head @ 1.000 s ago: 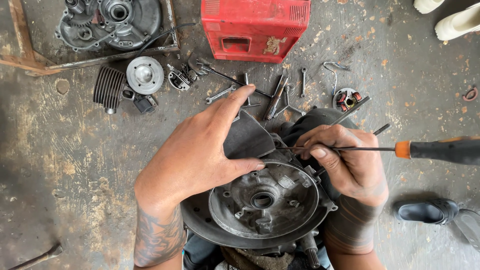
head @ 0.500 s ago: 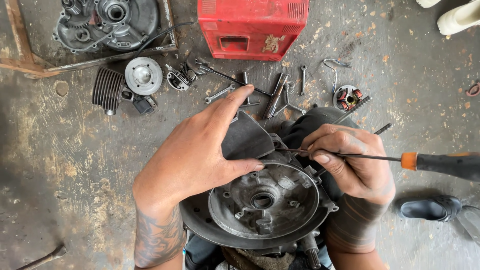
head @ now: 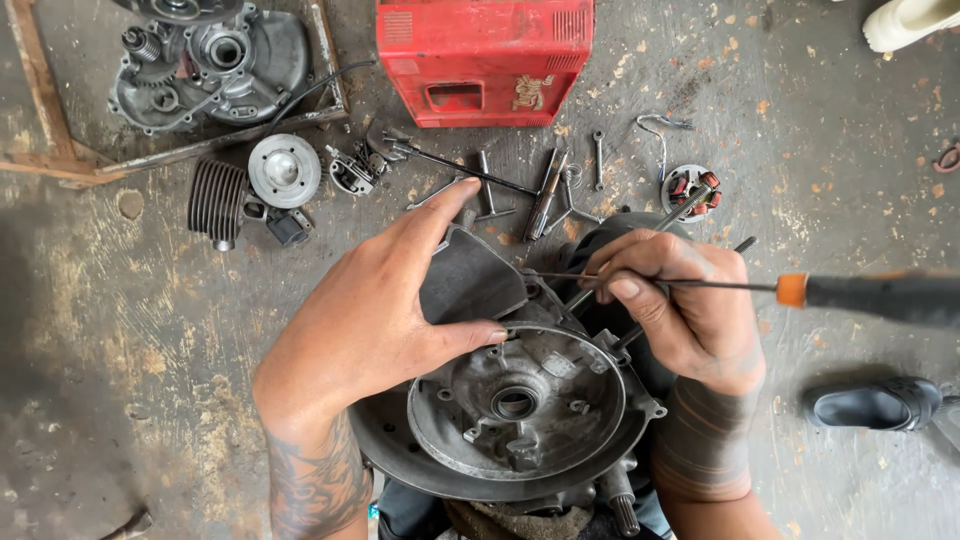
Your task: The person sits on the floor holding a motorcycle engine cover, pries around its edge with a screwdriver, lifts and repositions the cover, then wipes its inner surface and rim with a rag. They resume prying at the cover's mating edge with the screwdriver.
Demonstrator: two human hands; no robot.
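A grey metal engine crankcase [head: 520,410] with a round centre bore lies low in the middle of the view. My left hand [head: 385,300] rests flat on its upper left side, fingers spread over a dark cover plate [head: 470,280], thumb on the rim. My right hand [head: 680,300] pinches the thin shaft of a long screwdriver [head: 700,285] with an orange collar and black handle [head: 880,297] that runs off to the right. The tip points left, toward the case's top edge by my left thumb.
On the stained concrete floor lie a red metal cover [head: 485,60], another engine casing [head: 205,60] in a wooden frame, a finned cylinder [head: 217,200], a round cap [head: 284,170], wrenches and rods [head: 545,190], a stator coil [head: 692,190] and a black shoe [head: 875,403].
The screwdriver has slid slightly left, its tip closer to the case edge. Both hands keep nearly the same places; the view has shifted a little.
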